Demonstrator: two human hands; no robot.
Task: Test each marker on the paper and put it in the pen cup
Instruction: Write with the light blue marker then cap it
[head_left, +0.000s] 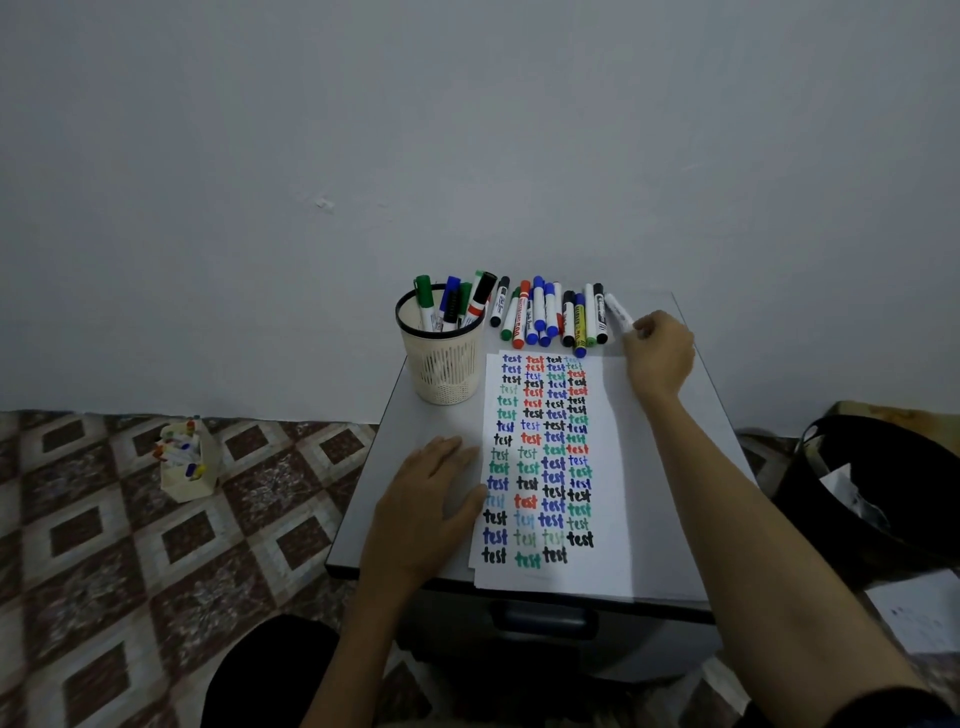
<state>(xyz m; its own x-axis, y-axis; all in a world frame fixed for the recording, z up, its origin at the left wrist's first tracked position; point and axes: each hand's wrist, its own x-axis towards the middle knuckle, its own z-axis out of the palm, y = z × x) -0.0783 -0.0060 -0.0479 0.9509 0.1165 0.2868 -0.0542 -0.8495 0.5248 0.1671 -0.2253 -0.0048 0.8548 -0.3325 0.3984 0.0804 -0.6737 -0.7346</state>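
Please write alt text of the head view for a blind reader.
The right hand grips a white marker at the right end of a marker row on a table. The left hand lies flat at the left edge of a paper filled with coloured "test" words. A part-filled pen cup stands left of the row.

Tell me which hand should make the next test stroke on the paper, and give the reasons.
Right. The right hand grips a white marker at the right end of the marker row, close to the paper. The left hand lies flat at the paper's left edge, likely steadying it.
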